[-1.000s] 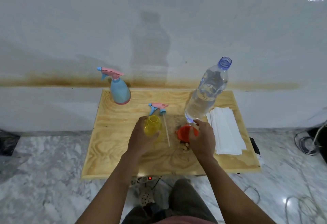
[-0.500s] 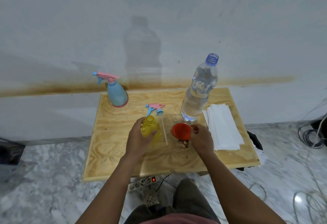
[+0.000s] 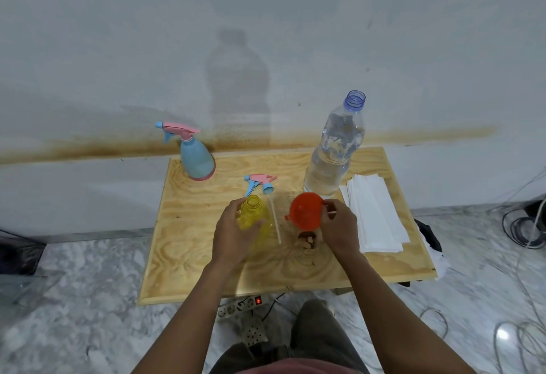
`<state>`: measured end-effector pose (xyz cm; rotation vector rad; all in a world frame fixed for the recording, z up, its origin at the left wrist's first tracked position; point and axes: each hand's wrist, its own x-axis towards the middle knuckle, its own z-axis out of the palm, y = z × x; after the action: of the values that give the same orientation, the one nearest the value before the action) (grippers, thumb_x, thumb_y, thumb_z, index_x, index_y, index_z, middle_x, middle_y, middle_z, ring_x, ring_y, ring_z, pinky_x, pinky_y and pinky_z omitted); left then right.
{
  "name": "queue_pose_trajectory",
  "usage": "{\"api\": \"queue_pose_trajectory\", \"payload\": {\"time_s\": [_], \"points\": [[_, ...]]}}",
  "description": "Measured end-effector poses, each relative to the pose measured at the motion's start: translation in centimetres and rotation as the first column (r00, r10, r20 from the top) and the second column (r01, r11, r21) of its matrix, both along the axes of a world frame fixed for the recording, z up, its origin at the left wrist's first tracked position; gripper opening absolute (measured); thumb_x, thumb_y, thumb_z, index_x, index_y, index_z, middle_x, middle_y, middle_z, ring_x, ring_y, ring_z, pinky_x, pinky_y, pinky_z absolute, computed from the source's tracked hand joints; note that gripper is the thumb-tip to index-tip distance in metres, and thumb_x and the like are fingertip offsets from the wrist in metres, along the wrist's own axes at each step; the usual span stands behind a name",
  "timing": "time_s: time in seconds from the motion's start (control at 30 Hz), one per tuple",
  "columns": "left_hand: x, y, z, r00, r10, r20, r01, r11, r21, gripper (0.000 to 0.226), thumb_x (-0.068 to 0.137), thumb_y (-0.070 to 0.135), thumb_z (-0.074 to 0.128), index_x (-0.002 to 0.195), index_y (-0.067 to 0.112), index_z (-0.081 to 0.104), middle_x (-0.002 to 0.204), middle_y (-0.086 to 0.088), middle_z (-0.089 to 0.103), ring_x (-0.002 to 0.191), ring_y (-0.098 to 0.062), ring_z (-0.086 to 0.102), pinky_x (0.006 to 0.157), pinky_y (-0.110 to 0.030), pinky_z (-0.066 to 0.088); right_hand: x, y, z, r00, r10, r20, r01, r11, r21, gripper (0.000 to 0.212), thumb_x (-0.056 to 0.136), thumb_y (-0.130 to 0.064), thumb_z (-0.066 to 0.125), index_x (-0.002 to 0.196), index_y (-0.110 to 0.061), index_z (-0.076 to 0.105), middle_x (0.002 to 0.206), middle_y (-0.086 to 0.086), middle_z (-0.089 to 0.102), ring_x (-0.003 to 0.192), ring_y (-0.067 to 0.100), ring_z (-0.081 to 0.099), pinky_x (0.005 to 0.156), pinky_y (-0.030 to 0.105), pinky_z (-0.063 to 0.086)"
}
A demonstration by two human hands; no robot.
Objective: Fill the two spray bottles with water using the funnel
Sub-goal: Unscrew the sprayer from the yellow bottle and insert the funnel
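On the grainy plywood table (image 3: 189, 255), the left hand (image 3: 233, 236) wraps the translucent yellow bottle (image 3: 254, 216); the right hand (image 3: 339, 228) pinches the glossy red conical funnel (image 3: 305, 210), seemingly lifted, just beside it

Yellow spray bottle (image 3: 252, 215): upright, uncapped, left of water bottle (image 3: 336, 149). Red funnel (image 3: 305, 211): just in front of it. Blue spray bottle (image 3: 196, 160): capped, upright, far left.
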<state>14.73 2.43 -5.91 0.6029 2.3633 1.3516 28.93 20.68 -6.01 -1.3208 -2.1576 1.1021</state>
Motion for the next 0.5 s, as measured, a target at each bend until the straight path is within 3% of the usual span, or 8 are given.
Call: {"api": "queue_pose_trajectory", "payload": {"time_s": [0.07,0.3,0.4,0.5], "points": [[0.2,0.2,0.1,1.0,0.006,0.001,-0.006,1.0,-0.012,0.059,0.076,0.04,0.082,0.128,0.03,0.055,0.121,0.014,0.063,0.112,-0.011,0.058,0.093,-0.034,0.052,-0.6,-0.4,2.0,0.995,0.013,-0.097,-0.011,1.0,0.026,0.019,0.097,-0.02,0.057,0.112,-0.015,0.069,0.095,-0.004,0.069,0.085,0.009,0.063,0.069,0.012,0.042],[0.7,0.6,0.6,0.998,-0.001,-0.065,-0.003,0.998,-0.058,0.068,0.075,0.041,0.082,0.134,0.026,0.051,0.129,0.006,0.058,0.115,-0.016,0.057,0.086,-0.034,0.051,-3.5,-1.1,8.8,0.937,0.187,-0.297,-0.198,0.98,-0.008,0.019,0.094,-0.017,0.064,0.111,-0.014,0.072,0.084,-0.012,0.069,0.071,0.002,0.067,0.061,0.015,0.055],[0.6,0.3,1.3,0.998,-0.039,-0.054,0.037,0.998,-0.043,0.08,0.073,0.042,0.084,0.14,0.024,0.045,0.13,0.01,0.051,0.114,-0.011,0.053,0.089,-0.032,0.049,-4.5,-1.6,10.0,0.916,0.265,-0.302,-0.285,0.958,-0.022,0.019,0.093,-0.013,0.065,0.109,-0.006,0.072,0.088,0.003,0.072,0.069,0.009,0.068,0.057,0.015,0.053],[-0.1,-0.8,2.1,0.995,-0.097,0.003,0.097,0.995,-0.003,0.089,0.07,0.044,0.086,0.144,0.024,0.04,0.133,0.013,0.046,0.117,-0.007,0.049,0.095,-0.029,0.047,-5.1,-2.0,10.2,0.915,0.316,-0.249,-0.329,0.944,-0.013,0.016,0.092,-0.013,0.065,0.104,-0.005,0.073,0.086,0.006,0.071,0.065,0.01,0.067,0.055,0.015,0.052]]}}
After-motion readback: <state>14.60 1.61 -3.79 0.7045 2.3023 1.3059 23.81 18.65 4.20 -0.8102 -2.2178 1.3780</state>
